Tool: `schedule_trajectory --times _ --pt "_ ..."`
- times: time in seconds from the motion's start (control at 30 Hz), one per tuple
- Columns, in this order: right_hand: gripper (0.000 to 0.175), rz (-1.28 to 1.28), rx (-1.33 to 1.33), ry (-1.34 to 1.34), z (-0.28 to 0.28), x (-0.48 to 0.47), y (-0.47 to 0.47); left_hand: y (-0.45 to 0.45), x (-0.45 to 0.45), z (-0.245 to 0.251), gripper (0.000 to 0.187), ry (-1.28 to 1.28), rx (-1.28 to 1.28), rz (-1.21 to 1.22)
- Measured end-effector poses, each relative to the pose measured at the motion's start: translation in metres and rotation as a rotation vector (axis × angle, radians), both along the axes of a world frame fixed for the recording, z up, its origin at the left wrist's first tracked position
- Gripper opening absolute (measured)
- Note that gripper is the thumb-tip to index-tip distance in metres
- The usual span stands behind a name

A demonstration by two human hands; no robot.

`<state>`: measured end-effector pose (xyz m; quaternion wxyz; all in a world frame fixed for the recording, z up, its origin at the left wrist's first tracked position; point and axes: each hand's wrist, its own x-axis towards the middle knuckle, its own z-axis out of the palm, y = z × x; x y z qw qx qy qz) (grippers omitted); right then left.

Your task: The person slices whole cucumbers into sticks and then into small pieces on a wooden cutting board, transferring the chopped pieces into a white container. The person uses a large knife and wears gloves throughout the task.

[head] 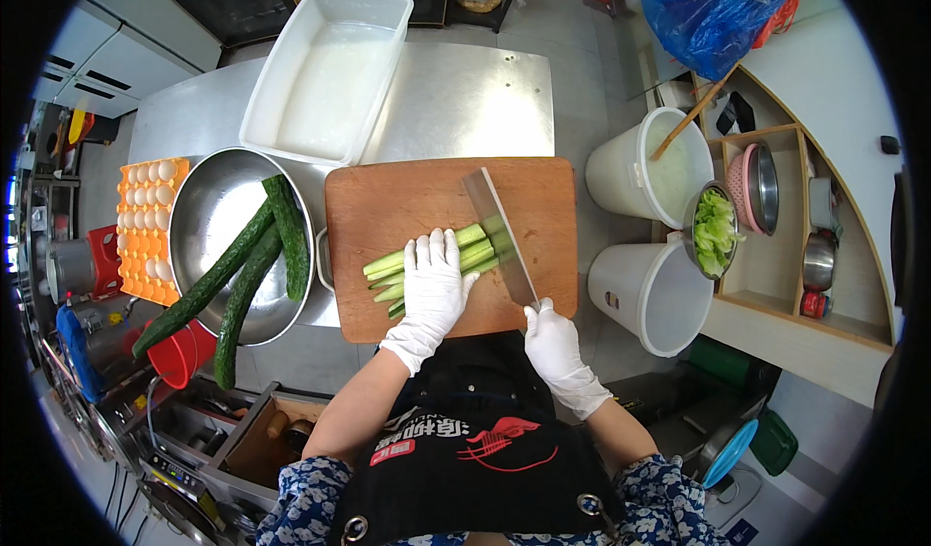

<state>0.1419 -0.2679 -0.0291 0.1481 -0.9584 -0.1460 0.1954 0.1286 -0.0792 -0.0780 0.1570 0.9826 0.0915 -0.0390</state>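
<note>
On the wooden cutting board (393,189), several lengthwise-cut cucumber strips (385,264) lie side by side, pale flesh up. My left hand (435,284), in a white glove, lies flat over them with the fingers pointing away from me. A gloved right hand (556,342) of mine grips the handle of a cleaver (502,237); most of the handle is hidden. The blade stands across the right ends of the strips, and green shows beside its left face. Left of the board, a steel bowl (196,197) holds whole cucumbers (247,291), two of them hanging over its rim.
A white plastic tub (327,88) stands on the steel table (465,95) beyond the board. Eggs sit in an orange tray (142,284) at the left. Two white buckets (618,175) stand to the right, beside a bowl of lettuce (714,233). A blue plastic bag (713,22) is at the top right.
</note>
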Motion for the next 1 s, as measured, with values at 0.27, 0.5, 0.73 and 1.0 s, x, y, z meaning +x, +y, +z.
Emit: schedule_trajectory --times 0.27,0.5,0.73,1.0 --pt "0.022 -0.014 0.177 -0.024 0.030 -0.006 -0.016 0.000 0.000 -0.002 0.074 -0.030 -0.006 -0.003" --pt "0.018 0.001 0.079 0.035 0.036 -0.012 -0.005 0.000 0.001 -0.002 0.074 -0.015 0.037 -0.011" --pt "0.024 0.067 -0.179 -0.031 0.006 -0.016 0.012 0.000 0.000 -0.005 0.075 -0.025 0.039 -0.006" --pt "0.023 -0.045 0.184 -0.047 0.008 -0.010 -0.011 0.000 0.000 -0.005 0.075 -0.028 -0.008 0.003"
